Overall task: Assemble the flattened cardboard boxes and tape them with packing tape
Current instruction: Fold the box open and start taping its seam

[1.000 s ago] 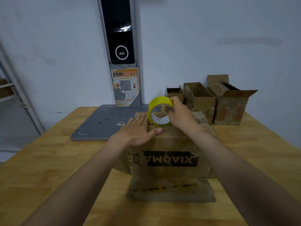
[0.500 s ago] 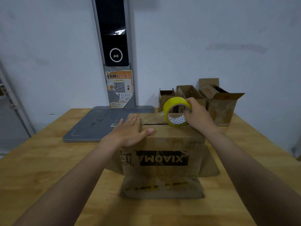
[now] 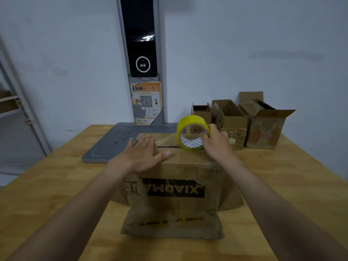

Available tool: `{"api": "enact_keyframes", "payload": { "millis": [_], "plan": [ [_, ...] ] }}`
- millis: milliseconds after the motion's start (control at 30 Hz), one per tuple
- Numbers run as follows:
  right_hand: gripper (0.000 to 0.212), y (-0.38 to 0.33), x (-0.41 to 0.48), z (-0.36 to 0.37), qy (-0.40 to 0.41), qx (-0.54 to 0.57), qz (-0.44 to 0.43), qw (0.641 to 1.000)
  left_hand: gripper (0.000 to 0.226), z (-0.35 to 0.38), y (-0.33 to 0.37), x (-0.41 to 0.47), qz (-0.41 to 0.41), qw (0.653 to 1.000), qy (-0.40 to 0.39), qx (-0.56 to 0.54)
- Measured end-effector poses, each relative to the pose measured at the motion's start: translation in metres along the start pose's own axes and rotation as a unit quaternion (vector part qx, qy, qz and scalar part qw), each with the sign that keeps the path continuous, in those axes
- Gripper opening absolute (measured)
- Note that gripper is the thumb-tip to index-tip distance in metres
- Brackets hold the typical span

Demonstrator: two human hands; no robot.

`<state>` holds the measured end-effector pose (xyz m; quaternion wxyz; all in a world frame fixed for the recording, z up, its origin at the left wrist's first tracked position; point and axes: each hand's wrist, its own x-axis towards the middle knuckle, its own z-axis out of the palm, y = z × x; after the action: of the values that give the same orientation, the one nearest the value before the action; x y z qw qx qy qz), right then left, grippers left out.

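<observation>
A brown cardboard box with upside-down black lettering stands in the middle of the wooden table, its lower flaps splayed out on the tabletop. My left hand lies flat on the left part of the box top, fingers straight. A yellow roll of packing tape stands on edge on the right part of the top, over the seam. My right hand grips the roll from the right. A clear strip of tape runs from the roll leftward to my left fingertips.
Three open cardboard boxes stand in a row at the back right by the wall. A grey flat pad lies at the back left of the wooden table. A dark scanner column with a QR poster rises behind; metal shelving stands far left.
My right hand has drawn the tape roll to the right along the box top, laying out a strip. My left hand stays pressed on the left part of the top.
</observation>
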<state>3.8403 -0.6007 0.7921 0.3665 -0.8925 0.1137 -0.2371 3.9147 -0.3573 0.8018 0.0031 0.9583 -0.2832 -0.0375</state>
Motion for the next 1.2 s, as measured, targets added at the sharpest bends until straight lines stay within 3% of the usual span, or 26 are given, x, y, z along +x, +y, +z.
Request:
{"api": "enact_keyframes", "payload": {
  "millis": [433, 733, 1000, 1100, 1200],
  "plan": [
    [0.010, -0.003, 0.001, 0.002, -0.030, -0.030, -0.038, 0.998, 0.095, 0.001, 0.037, 0.009, 0.099, 0.995, 0.001, -0.014],
    [0.016, -0.008, 0.005, -0.005, -0.067, -0.029, -0.042, 0.996, 0.111, -0.001, 0.036, 0.013, 0.096, 0.995, -0.026, -0.030],
    [0.011, -0.001, 0.013, -0.042, 0.013, -0.153, -0.075, 0.985, 0.117, 0.000, 0.037, 0.010, 0.068, 0.997, -0.017, -0.021],
    [0.015, 0.011, 0.012, -0.066, 0.049, -0.137, -0.054, 0.988, 0.119, 0.001, 0.037, 0.009, 0.069, 0.997, -0.012, -0.016],
    [0.010, 0.018, 0.004, -0.058, 0.049, -0.023, -0.015, 0.998, 0.120, 0.002, 0.039, 0.010, 0.064, 0.998, -0.014, -0.014]
  ]
}}
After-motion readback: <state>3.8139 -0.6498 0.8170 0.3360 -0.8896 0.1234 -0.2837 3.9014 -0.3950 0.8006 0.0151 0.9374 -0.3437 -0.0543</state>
